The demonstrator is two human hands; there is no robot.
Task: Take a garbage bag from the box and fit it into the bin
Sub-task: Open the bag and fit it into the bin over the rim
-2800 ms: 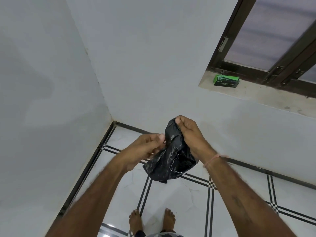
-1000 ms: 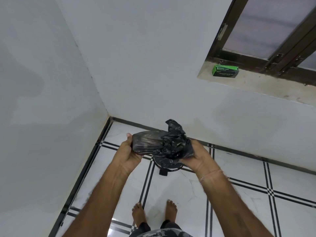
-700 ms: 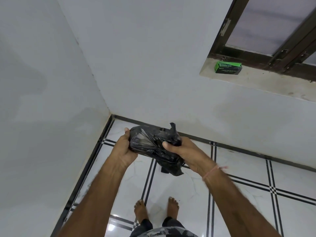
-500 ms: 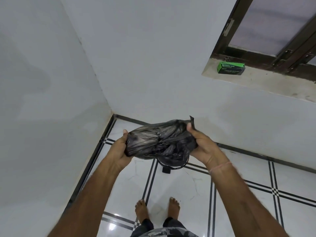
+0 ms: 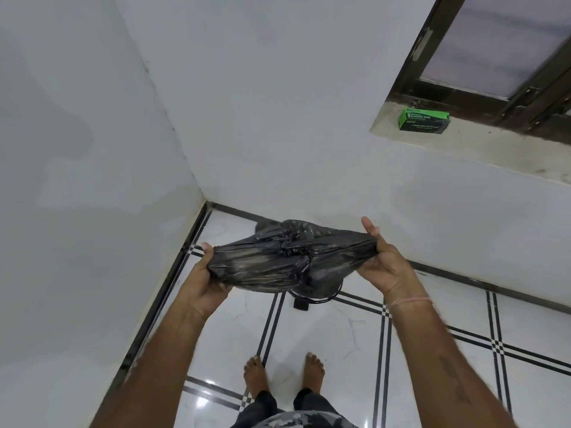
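A crumpled black garbage bag (image 5: 287,261) is stretched wide between my two hands at mid-frame. My left hand (image 5: 207,279) grips its left end and my right hand (image 5: 383,261) grips its right end. Below the bag, mostly hidden by it, a dark round bin (image 5: 321,296) stands on the floor; only part of its rim and a small black pedal (image 5: 300,304) show. The green garbage bag box (image 5: 424,119) lies on the window sill at upper right, far from both hands.
White walls meet in a corner (image 5: 204,199) just behind the bin. The floor (image 5: 340,335) is glossy white tile with black lines. My bare feet (image 5: 284,375) stand a step back from the bin. A dark-framed window (image 5: 500,57) sits above the sill.
My hands have pulled apart, stretching the bag from a bunched lump into a wide band. The bag stays over the bin.
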